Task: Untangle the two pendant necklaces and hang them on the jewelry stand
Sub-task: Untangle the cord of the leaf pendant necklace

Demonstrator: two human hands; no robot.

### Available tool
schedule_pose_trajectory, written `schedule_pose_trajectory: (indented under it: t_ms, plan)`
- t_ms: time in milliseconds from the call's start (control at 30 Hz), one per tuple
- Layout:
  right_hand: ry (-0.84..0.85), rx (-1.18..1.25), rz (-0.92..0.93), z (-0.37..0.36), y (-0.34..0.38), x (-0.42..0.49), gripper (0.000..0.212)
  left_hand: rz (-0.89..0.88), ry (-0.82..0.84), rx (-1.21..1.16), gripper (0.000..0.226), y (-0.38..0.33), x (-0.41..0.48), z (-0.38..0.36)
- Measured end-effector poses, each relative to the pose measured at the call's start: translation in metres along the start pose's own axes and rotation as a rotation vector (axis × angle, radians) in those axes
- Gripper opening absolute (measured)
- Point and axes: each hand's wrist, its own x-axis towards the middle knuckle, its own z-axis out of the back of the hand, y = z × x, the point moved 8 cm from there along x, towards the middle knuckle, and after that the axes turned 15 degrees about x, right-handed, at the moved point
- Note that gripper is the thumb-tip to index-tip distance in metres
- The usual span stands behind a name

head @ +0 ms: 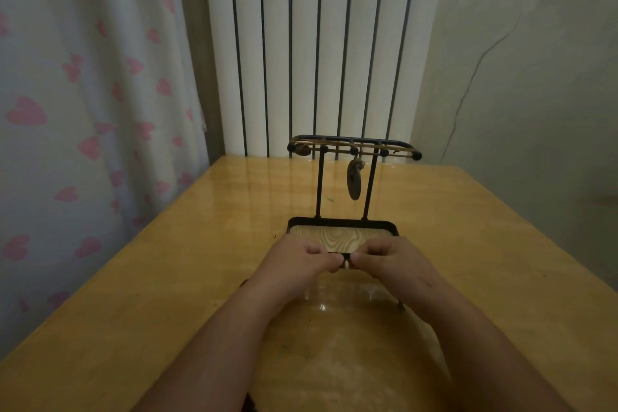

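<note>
A black metal jewelry stand (319, 184) with a wood-grain tray base stands on the table in front of me. From its top bar hangs a dark oval pendant (353, 181) on a brown cord, and a second pendant (303, 150) sits near the bar's left end. My left hand (297, 259) and my right hand (389, 257) meet at the front edge of the tray. Both pinch a small pale object (346, 264) between their fingertips; what it is cannot be told.
The wooden table (200, 278) is glossy and reaches to a white ribbed radiator (317, 43) at the back. A curtain with pink hearts (83, 110) hangs on the left. A plain wall (535, 94) is on the right.
</note>
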Motion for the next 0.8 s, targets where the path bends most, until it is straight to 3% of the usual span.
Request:
schedule_pose_trajectory:
  t_ms: [800]
  plan:
    - [0.003, 0.012, -0.012, 0.0, 0.0029, -0.0031, 0.023, 0.004, -0.005, -0.013, 0.02, -0.0001, -0.0007, 0.0012]
